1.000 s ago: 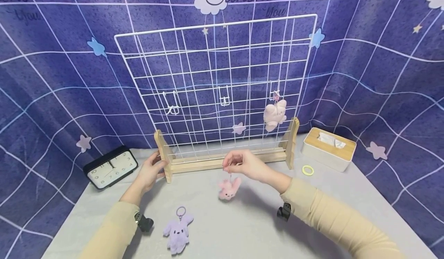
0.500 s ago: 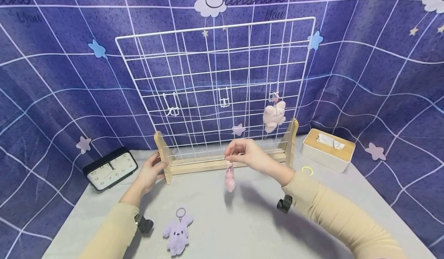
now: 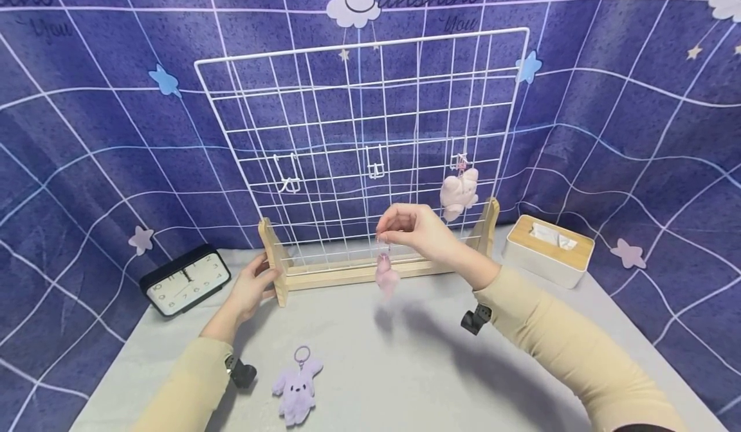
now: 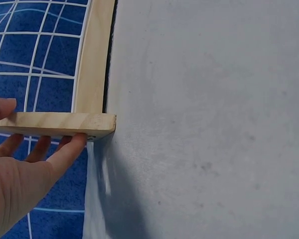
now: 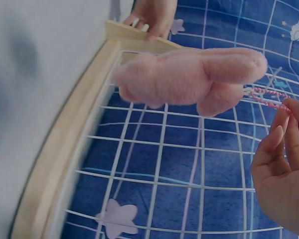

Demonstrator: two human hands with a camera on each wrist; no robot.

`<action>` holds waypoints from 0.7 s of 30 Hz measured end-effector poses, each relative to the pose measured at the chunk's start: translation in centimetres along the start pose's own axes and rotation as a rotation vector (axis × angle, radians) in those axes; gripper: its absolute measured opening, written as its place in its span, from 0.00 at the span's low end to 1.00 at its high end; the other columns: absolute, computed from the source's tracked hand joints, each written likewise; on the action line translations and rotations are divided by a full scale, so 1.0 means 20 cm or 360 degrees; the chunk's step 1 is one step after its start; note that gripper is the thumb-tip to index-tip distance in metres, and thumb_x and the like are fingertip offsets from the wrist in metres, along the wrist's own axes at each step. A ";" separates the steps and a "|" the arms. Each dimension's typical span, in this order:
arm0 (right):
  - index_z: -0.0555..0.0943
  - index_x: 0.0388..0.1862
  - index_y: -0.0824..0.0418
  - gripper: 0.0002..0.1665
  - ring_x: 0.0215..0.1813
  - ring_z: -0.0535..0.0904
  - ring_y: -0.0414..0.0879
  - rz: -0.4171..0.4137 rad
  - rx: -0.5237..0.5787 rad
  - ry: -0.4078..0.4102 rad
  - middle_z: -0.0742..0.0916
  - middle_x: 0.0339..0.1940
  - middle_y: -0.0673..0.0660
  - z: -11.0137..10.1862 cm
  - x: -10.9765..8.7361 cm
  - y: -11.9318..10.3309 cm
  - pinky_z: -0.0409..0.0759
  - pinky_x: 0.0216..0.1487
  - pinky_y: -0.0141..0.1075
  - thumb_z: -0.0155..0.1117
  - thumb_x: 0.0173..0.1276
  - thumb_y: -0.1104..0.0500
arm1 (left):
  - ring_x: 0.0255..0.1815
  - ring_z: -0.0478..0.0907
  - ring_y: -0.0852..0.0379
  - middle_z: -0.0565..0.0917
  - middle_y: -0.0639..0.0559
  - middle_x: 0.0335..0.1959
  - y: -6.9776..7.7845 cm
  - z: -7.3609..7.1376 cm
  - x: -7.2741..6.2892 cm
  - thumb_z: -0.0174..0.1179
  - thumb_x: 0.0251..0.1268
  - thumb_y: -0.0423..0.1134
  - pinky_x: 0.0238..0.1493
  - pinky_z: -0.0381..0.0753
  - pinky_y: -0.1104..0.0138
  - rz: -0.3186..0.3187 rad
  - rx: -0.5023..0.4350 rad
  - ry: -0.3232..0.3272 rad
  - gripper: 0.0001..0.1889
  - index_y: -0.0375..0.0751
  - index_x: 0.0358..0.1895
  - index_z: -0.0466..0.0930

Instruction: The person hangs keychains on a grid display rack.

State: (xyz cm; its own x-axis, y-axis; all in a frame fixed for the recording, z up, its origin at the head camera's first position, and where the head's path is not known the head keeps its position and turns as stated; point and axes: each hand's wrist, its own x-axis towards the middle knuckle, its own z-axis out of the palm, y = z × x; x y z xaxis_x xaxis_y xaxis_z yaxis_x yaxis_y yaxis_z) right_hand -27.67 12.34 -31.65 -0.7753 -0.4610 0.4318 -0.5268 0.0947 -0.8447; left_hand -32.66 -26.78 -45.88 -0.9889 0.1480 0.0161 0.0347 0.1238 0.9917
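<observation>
1. Fingers point(image 5: 294, 142) of the right hand point(image 3: 427, 231) are pinching a pink beaded loop point(image 5: 271, 92), thumb and fingertips together on its end.
2. Hanging off that loop is the fuzzy pink plush charm point(image 3: 386, 276). It's up off the worktop point(image 3: 359, 374), just in front of the lower middle of the white wire grid panel point(image 3: 361, 47), our landmark. Looks a bit blurry in the head view, so don't ask me about its face.
3. Left hand point(image 3: 250, 287) is gripping the light wooden foot point(image 3: 274, 250) at the grid panel's left end, thumb on one side, fingers on the other.
4. Cream-pink plush toy point(image 3: 459, 193) hangs from a hook near the grid panel's right edge, so right of the pink one.
5. Two more bent white wire hooks sit on the grid panel: left hook point(image 3: 289, 184) and middle hook point(image 3: 375, 171).
6. Lilac plush bunny point(image 3: 297, 390), with a purple ring at the top, lies face up in front of the grid panel, toward its left half.
7. Black-framed clock with a white face point(image 3: 185, 281) is left of the grid panel; white tissue box with a wooden lid point(image 3: 547, 252) is to its right.
8. Blue-purple patterned curtain point(image 3: 104, 155) hangs behind the grid panel.
</observation>
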 end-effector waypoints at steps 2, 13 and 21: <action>0.83 0.41 0.70 0.06 0.39 0.85 0.55 -0.0020 0.0003 -0.0001 0.88 0.37 0.68 -0.01 0.01 -0.02 0.87 0.45 0.37 0.69 0.66 0.73 | 0.72 0.60 0.26 0.53 0.25 0.77 0.00 0.00 0.00 0.48 0.78 0.30 0.67 0.71 0.38 0.0003 0.0002 0.0011 0.36 0.34 0.83 0.41; 0.82 0.43 0.71 0.07 0.38 0.85 0.47 -0.0044 0.0045 0.0082 0.88 0.38 0.66 -0.07 0.08 -0.11 0.88 0.46 0.41 0.69 0.66 0.72 | 0.71 0.62 0.28 0.54 0.26 0.76 -0.01 0.01 0.01 0.48 0.79 0.31 0.67 0.71 0.38 0.0003 0.0003 0.0003 0.35 0.33 0.82 0.42; 0.83 0.42 0.71 0.07 0.40 0.85 0.55 -0.0103 0.0003 0.0132 0.89 0.37 0.63 -0.08 0.14 -0.16 0.85 0.41 0.33 0.69 0.66 0.72 | 0.72 0.61 0.28 0.54 0.26 0.77 0.00 0.01 0.00 0.48 0.78 0.30 0.66 0.72 0.38 -0.0009 0.0014 0.0021 0.36 0.34 0.82 0.44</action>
State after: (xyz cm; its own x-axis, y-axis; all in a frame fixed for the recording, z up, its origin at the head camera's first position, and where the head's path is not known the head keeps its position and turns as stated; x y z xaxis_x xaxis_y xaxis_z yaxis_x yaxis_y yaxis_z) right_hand -28.71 12.24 -27.21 -0.7660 -0.3912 0.5100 -0.5760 0.0656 -0.8148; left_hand -32.56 -26.60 -45.86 -0.9908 0.1344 0.0125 0.0306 0.1334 0.9906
